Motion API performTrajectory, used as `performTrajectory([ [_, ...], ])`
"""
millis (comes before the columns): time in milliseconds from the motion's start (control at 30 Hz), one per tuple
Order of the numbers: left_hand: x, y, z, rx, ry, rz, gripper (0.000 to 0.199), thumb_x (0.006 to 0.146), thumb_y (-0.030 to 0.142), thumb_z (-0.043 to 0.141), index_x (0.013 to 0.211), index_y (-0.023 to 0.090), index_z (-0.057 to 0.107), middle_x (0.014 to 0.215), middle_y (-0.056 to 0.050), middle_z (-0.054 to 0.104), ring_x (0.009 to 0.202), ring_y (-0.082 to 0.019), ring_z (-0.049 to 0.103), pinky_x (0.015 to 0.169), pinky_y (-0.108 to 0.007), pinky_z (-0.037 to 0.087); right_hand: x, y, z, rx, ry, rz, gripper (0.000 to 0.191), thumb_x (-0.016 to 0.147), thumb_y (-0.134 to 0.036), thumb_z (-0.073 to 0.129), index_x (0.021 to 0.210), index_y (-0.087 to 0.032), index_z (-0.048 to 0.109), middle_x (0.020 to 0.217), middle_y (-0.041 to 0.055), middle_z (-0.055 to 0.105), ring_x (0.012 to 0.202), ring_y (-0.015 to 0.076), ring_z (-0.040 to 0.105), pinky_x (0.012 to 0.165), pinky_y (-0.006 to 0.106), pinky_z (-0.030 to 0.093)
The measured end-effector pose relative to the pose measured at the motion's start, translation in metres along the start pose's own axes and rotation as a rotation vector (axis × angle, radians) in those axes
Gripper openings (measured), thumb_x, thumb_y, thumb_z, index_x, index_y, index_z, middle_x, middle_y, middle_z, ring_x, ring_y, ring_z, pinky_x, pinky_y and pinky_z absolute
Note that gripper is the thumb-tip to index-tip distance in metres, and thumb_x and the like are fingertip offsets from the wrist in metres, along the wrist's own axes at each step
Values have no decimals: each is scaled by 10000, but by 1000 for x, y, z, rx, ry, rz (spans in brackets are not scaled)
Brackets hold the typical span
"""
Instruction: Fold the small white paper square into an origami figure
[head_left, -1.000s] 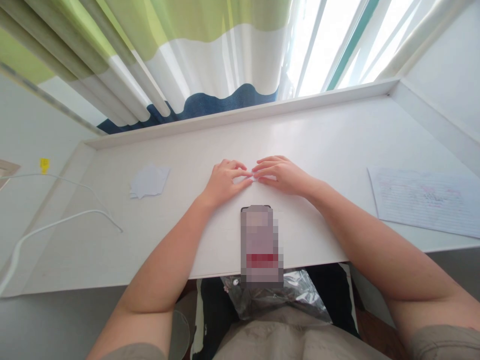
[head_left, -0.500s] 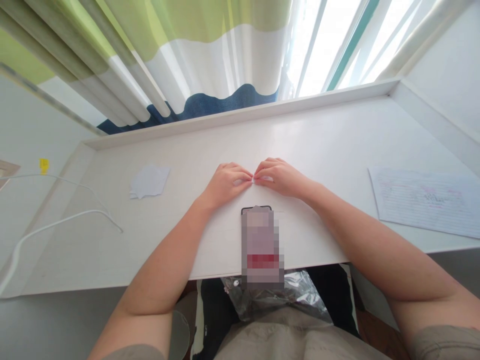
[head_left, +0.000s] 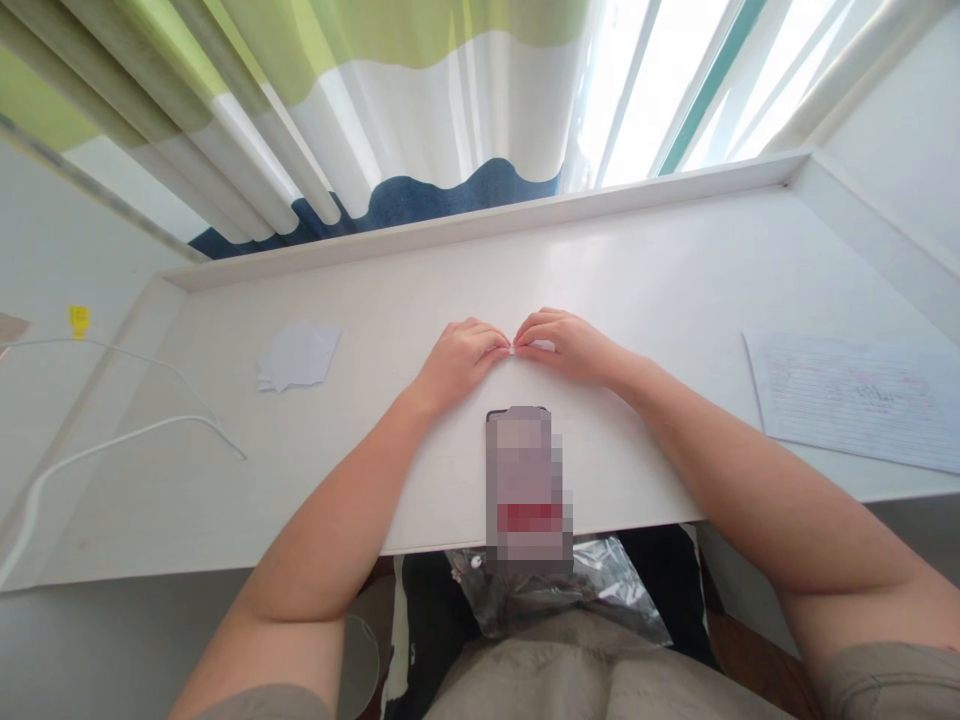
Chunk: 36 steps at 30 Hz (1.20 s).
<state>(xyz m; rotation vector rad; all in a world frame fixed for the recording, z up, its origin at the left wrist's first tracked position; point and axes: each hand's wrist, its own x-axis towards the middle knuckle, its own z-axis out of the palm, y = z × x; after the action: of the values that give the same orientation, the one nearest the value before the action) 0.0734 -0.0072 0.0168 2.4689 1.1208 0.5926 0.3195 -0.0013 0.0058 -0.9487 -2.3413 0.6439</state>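
Note:
Near the middle of the white desk (head_left: 420, 290), my left hand (head_left: 466, 358) and my right hand (head_left: 564, 345) meet fingertip to fingertip. Both are closed in a pinch on a small piece of white paper (head_left: 513, 350), most of which the fingers hide. A phone (head_left: 525, 470), its screen blurred by blocks, lies below my hands at the desk's front edge. To the left of my left hand lie several white paper pieces (head_left: 298, 355).
Lined sheets with writing (head_left: 855, 395) lie at the right. A white cable (head_left: 127, 438) crosses the left side, near a yellow tag (head_left: 79, 320). Raised rims border the desk's back and sides. A clear plastic bag (head_left: 615, 585) rests on my lap.
My hands are still together at nearly the same spot; my left fingers have closed up more. The whole view has shifted slightly.

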Motion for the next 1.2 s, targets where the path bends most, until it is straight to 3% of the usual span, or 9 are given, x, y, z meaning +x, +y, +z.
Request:
performTrajectory([
  [167,-1,-1,2,-57,21,13,139,1023,270,681,949,259,797,1144,-41,851,1144,-263,716,1093,-472,490,0,-2,2,-20,10,25,240,1041,-311,603,950,-242,814,1079,105,819,1028,285,696,994,472,525],
  [467,4,7,9,-269,135,-228,74,913,216,745,858,245,785,1010,-44,833,1066,-255,720,1026,-447,584,2,-8,7,40,100,133,171,950,-244,670,880,-241,825,1041,77,821,1026,278,713,971,466,555],
  [667,4,9,11,-273,153,-286,61,894,208,748,895,234,803,1019,-56,817,1020,-243,739,1010,-440,608,2,-9,6,46,109,144,176,944,-233,665,870,-238,825,1037,84,825,1020,283,722,976,468,556],
  [933,5,9,10,-279,146,-305,77,922,227,731,924,224,808,1051,-70,804,1004,-238,745,1010,-446,611,1,-6,8,94,139,139,137,918,-240,712,838,-254,823,1020,71,823,998,277,720,961,464,561],
  [1200,2,0,2,-306,64,-189,77,950,248,744,926,258,816,1095,-54,846,1138,-266,724,1071,-473,584,3,-10,12,90,126,199,135,926,-278,730,830,-241,819,1038,83,794,1032,288,700,999,487,542],
])
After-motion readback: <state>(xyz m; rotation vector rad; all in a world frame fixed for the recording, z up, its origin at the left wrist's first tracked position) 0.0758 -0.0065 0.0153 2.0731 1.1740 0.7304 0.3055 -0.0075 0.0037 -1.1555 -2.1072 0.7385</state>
